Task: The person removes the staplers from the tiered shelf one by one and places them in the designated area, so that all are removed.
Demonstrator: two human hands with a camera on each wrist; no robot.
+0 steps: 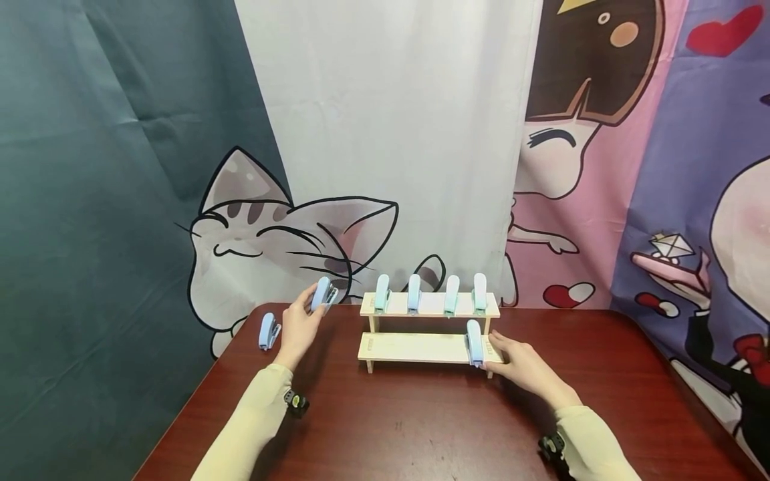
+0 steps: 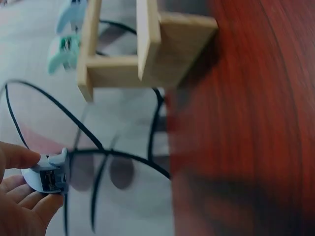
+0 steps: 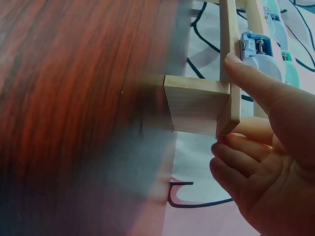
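My left hand (image 1: 301,327) pinches a light blue mini stapler (image 1: 323,294) between thumb and fingers, held up left of the wooden rack. The left wrist view also shows this stapler (image 2: 49,174) in the fingers. My right hand (image 1: 526,364) grips the right end of the rack's lower shelf (image 1: 415,347), its thumb at the front edge. Just beside that thumb, a light blue stapler (image 1: 474,343) stands upright on the lower shelf. In the right wrist view, my fingers (image 3: 241,152) curl around the board's end.
Several pale blue and green staplers, such as a green one (image 1: 381,294), stand in a row on the upper shelf (image 1: 430,306). Another blue stapler (image 1: 269,331) stands on the red-brown table (image 1: 397,427), left of my left hand. A printed curtain (image 1: 409,133) hangs behind.
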